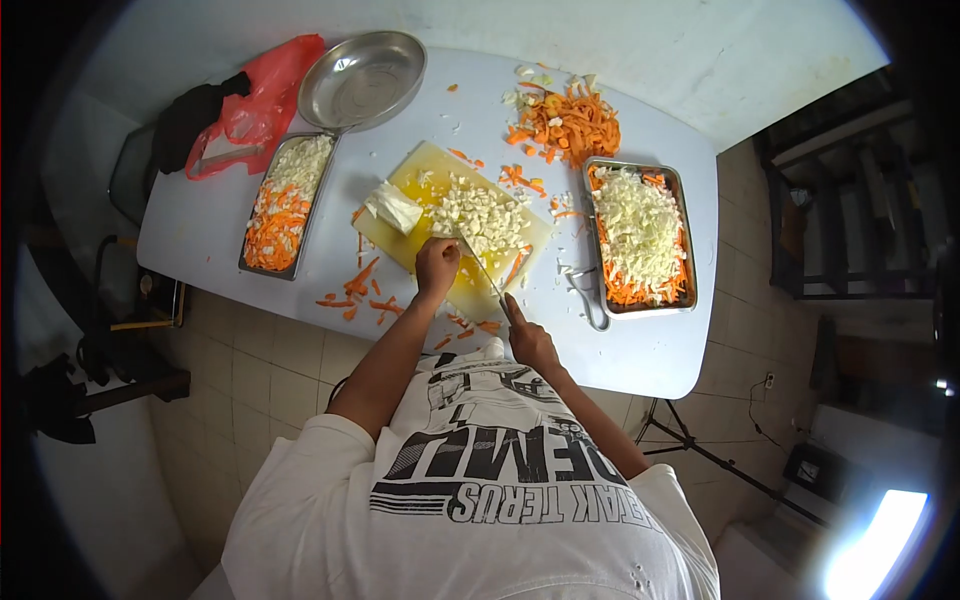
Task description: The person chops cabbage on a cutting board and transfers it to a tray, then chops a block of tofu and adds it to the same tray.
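Note:
My right hand [532, 343] grips the handle of a kitchen knife [486, 272], its blade slanting up and left over the cutting board [535, 240]. Close to the blade's tip, my left hand [438, 266] is closed with curled fingers; whatever lies within them is hidden. Small chopped white pieces [483, 215], probably cabbage, are heaped on the board just beyond the blade. A larger uncut white chunk [394, 207] rests at the board's left side, above my left hand. The board lies at an angle and shows yellow patches.
A metal tray [243, 255] of shredded carrot and white pieces stands left; another tray [650, 311] stands right. Beside it lies a peeler [592, 305]. Behind are a round metal pan [362, 85], a red plastic bag [262, 95] and orange peelings [575, 125]. Carrot scraps [355, 290] litter the table.

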`<state>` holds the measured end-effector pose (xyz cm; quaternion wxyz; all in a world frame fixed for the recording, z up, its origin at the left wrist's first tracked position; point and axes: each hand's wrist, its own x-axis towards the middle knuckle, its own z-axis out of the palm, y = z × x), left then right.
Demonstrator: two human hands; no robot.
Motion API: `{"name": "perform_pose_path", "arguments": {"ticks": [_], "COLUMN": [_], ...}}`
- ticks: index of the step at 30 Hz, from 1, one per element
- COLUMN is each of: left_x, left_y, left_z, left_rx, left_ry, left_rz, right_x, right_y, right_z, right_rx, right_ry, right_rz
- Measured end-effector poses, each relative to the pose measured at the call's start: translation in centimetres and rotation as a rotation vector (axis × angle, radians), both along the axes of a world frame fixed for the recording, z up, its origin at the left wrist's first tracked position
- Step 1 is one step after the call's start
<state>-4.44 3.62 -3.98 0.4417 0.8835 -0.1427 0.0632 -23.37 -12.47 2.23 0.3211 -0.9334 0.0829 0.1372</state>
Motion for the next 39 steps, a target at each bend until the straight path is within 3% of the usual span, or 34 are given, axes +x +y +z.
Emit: {"name": "perform_pose_path", "arguments": {"ticks": [8, 10, 14, 17, 20, 21, 25, 29, 32, 37, 39], "left_x": [0.0, 0.0, -0.1, 0.7, 1.6, 1.9, 4.8, 6.7, 7.1, 8.1, 8.2], "left_y": [0.0, -0.4, -0.4, -0.1, 0.3, 0.4, 1.0, 1.3, 0.0, -3.5, -4.1], "left_z": [0.0, 0.0, 0.1, -0.4, 0.4, 0.7, 1.9, 2.3, 4.7, 3.7, 2.5], "left_rx": [-0.026, -0.027, -0.045, -0.079, -0.096, -0.096, -0.038, -0.015, -0.024, 0.002, 0.118], "left_ry": [-0.032, -0.027, 0.06, 0.037, 0.011, 0.008, 0.097, -0.079, -0.2, -0.264, -0.281], "left_rz": [0.018, 0.046, 0.094, 0.05, -0.02, -0.043, -0.152, -0.087, 0.125, -0.188, -0.18], "right_x": [2.1, 2.3, 0.6, -0.6, -1.6, -1.5, -0.6, 1.4, 2.9, 4.2, 4.0], "right_y": [0.8, 0.3, -0.6, -1.7, -3.7, -4.5, -8.0, -9.7, -8.9, -7.4, -7.1], "right_z": [-1.5, -0.6, -0.2, 3.0, 1.8, 2.3, 2.7, 3.9, 4.2, 2.6, 2.3], "right_rx": [0.165, 0.307, 0.323, 0.328, 0.19, 0.188, 0.146, 0.048, 0.01, -0.074, -0.101], "right_ry": [-0.037, 0.011, -0.059, -0.044, -0.301, -0.163, -0.168, -0.216, -0.251, -0.133, -0.108], "right_rz": [-0.039, -0.075, -0.09, -0.103, -0.033, -0.072, -0.046, 0.048, 0.114, 0.172, 0.172]}}
